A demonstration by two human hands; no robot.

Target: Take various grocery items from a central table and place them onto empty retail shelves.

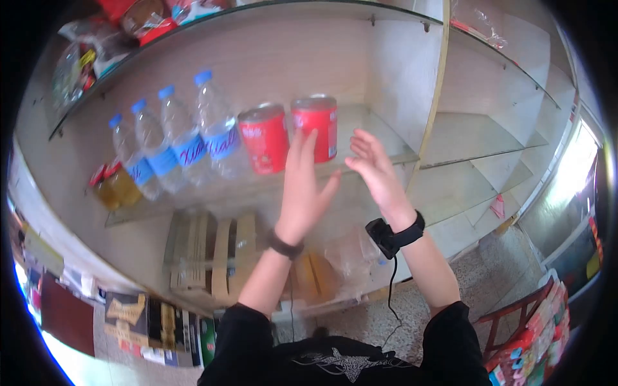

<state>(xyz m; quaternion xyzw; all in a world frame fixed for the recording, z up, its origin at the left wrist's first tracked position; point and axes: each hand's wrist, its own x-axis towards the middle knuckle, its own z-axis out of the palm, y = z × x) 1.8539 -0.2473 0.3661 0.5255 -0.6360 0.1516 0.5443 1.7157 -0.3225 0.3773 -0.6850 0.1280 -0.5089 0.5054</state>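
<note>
Two red cans stand side by side on a glass shelf (380, 132). My left hand (302, 183) reaches up between them, fingers extended, its fingertips overlapping the lower part of the right-hand can (325, 122) in this view. The left-hand can (264, 141) stands just left of those fingers. To the right of the cans, my right hand (376, 170) is raised with its palm turned inward and fingers spread apart. Neither hand holds anything. A dark band circles my left wrist, and a black strapped device (389, 237) with a cable sits on my right wrist.
Left of the cans, several blue-capped water bottles (215, 128) stand in a row, beside small yellow bottles with red caps (116, 186). Cardboard boxes (193, 251) fill the lower shelf. Packaged goods lie on the glass shelf above (290, 5). An upright divider (434, 83) rises at the right.
</note>
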